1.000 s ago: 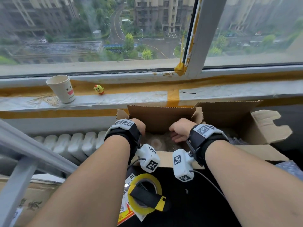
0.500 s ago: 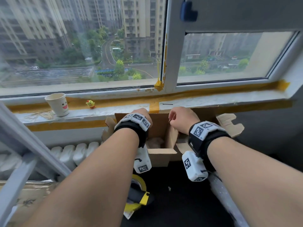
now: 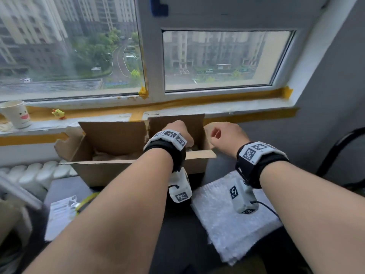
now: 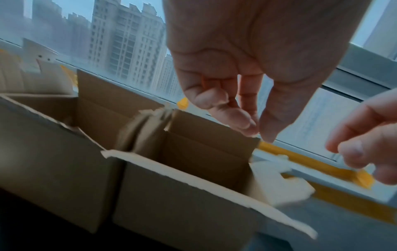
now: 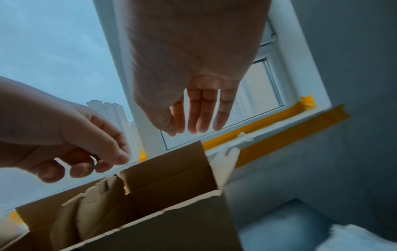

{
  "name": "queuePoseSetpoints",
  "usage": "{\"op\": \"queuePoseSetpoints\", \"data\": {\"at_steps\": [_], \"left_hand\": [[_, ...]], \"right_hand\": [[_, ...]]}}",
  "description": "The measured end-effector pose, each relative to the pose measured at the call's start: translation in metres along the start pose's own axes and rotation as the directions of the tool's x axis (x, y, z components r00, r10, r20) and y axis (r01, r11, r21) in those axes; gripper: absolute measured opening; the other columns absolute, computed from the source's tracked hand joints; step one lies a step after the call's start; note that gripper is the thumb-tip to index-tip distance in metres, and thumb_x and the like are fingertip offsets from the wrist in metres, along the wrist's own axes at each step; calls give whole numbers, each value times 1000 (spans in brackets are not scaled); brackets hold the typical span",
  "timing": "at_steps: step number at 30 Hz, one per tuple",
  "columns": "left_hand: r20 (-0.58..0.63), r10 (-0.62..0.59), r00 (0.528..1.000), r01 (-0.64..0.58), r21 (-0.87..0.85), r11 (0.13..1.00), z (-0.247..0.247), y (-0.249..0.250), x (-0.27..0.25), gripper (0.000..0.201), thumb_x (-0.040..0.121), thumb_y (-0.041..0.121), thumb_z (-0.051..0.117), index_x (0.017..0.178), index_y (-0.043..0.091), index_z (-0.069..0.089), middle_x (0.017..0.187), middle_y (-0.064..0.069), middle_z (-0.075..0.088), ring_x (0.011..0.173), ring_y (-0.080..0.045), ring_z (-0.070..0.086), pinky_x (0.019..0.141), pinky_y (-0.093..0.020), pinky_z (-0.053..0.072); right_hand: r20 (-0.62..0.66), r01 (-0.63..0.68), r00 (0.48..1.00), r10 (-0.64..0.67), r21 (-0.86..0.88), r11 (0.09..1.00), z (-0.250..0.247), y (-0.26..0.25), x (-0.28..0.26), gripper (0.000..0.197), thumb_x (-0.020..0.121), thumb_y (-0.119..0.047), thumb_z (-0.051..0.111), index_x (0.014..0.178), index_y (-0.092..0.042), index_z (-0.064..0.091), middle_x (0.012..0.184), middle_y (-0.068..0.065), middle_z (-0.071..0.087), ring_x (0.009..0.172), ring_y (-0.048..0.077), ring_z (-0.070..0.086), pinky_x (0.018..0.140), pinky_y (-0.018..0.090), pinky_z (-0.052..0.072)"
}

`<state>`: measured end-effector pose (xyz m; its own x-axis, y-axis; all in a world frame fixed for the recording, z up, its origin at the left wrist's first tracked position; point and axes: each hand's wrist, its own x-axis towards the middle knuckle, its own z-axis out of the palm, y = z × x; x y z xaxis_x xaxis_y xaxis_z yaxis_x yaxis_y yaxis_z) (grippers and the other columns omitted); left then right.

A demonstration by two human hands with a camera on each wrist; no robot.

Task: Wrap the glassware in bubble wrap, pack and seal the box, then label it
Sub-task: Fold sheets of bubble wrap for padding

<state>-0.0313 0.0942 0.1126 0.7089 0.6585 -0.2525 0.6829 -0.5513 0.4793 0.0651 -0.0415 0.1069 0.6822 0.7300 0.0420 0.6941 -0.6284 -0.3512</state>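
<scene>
From the head view, both forearms reach over one open cardboard box (image 3: 110, 171) below the windowsill; the left hand (image 3: 177, 133) hangs above its right end, the right hand (image 3: 227, 135) just past it, a stack of bubble wrap (image 3: 227, 220) lying beneath that arm. Left wrist view: fingers (image 4: 232, 115) loosely curled, empty. Right wrist view: four fingers (image 5: 201, 110) straight, holding nothing

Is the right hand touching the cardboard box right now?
Apart. In the right wrist view the right hand hangs with straight fingers above the cardboard box, window showing between fingertips and flap.
</scene>
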Motion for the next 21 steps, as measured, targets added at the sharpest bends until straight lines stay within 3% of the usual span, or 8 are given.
{"op": "queuePoseSetpoints", "data": {"at_steps": [5, 9, 11, 13, 16, 18, 21], "left_hand": [[41, -35, 999, 37, -53, 998, 60, 34, -7, 14, 71, 20, 71, 81, 11, 74, 76, -7, 74, 74, -22, 73, 76, -34, 60], [199, -113, 974, 127, -62, 990, 104, 28, 1, 12, 79, 16, 69, 82, 5, 70, 73, -7, 72, 65, -22, 69, 72, -31, 59], [223, -170, 960, 183, -40, 982, 124, 18, 12, 17, 71, 20, 70, 79, 5, 69, 73, -7, 72, 68, -24, 69, 76, -37, 59], [258, -256, 932, 256, 37, 966, 152, -2, 33, 31, 57, 26, 67, 79, 6, 71, 79, -12, 73, 78, -34, 71, 81, -50, 55], [319, -369, 873, 333, 164, 929, 219, -53, 90, 35, 48, 29, 63, 75, 9, 73, 81, -20, 72, 75, -45, 68, 74, -62, 52], [317, -393, 863, 333, 228, 915, 218, -51, 75, 42, 53, 33, 62, 86, 10, 74, 88, -20, 71, 80, -44, 67, 75, -55, 55], [345, -356, 868, 286, 238, 928, 203, -35, 34, 38, 84, 28, 62, 114, 4, 65, 113, -17, 65, 107, -33, 63, 84, -33, 51]], "right_hand": [[75, -50, 996, 49, 5, 999, 1, 63, -22, 6, 85, -28, 58, 84, -26, 64, 92, -4, 65, 89, 20, 58, 74, 28, 45], [164, -114, 980, 109, 21, 993, 24, 98, -29, 3, 83, -30, 60, 84, -28, 63, 94, -5, 67, 89, 19, 60, 76, 29, 48], [235, -148, 962, 137, 27, 989, 43, 112, -30, 4, 82, -30, 62, 86, -28, 62, 96, -6, 66, 91, 19, 60, 76, 29, 48], [298, -178, 940, 164, 20, 984, 64, 124, -31, 10, 81, -30, 63, 90, -28, 60, 101, -5, 64, 97, 19, 60, 79, 28, 48], [399, -192, 899, 180, -11, 981, 96, 138, -31, 29, 80, -32, 66, 107, -26, 60, 114, -1, 61, 108, 20, 57, 85, 28, 45], [460, -187, 871, 176, -23, 982, 113, 143, -30, 44, 81, -31, 69, 122, -22, 58, 125, 0, 58, 113, 20, 55, 89, 29, 45], [498, -186, 850, 173, -23, 982, 135, 146, -29, 52, 79, -31, 73, 127, -20, 56, 129, 3, 54, 111, 21, 56, 88, 31, 47]]}}
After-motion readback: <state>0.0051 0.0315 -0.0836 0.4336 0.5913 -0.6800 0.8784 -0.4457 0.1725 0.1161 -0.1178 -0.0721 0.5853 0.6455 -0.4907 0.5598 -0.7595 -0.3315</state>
